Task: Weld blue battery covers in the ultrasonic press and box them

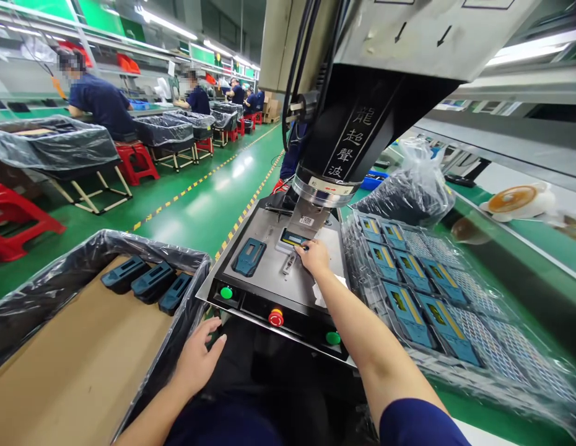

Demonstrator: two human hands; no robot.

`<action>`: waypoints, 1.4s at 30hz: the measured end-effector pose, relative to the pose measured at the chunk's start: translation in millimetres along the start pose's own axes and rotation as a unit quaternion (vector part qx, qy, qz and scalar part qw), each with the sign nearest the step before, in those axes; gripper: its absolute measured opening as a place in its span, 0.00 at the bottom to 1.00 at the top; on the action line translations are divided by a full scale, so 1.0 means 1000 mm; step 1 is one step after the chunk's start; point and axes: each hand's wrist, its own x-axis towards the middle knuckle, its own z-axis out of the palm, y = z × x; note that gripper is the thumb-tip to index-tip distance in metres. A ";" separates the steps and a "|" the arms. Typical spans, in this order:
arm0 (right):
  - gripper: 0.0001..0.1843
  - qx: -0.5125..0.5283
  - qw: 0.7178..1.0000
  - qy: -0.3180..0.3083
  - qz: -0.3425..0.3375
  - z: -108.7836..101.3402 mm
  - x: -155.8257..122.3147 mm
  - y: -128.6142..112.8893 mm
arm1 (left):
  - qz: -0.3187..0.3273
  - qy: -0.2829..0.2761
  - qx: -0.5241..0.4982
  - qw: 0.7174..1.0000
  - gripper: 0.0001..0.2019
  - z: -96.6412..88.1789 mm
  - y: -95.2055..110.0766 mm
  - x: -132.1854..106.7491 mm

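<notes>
My right hand point(314, 256) reaches to the fixture under the press head, its fingers pinched at the right edge of a small blue plastic panel point(293, 239) with a yellow strip. That panel lies directly below the metal horn point(307, 218) of the ultrasonic welding machine. My left hand point(199, 358) hovers in front of the machine's left corner, holding nothing, with thumb and fingers apart. A blue and black plastic casing point(249, 256) rests on the metal plate point(269, 282), left of the fixture.
Green buttons point(226, 293) flank a red emergency stop point(275, 318) on the machine's front. A lined bin point(60, 347) at left holds several casings point(153, 280). Clear trays at right carry blue panels point(409, 310). Co-workers point(100, 102) sit along the far left line.
</notes>
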 end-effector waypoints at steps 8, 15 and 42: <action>0.15 -0.004 0.998 0.024 -0.054 0.008 -0.005 0.001 | 0.010 0.001 -0.011 1.000 0.19 0.001 0.001 0.003; 0.17 0.013 0.991 0.035 -0.128 -0.009 -0.011 0.000 | 0.011 0.000 -0.016 1.000 0.19 0.002 0.000 0.002; 0.15 0.272 0.906 -0.311 -0.094 -0.050 -0.235 -0.033 | -0.022 -0.156 0.021 0.987 0.10 0.030 0.059 0.001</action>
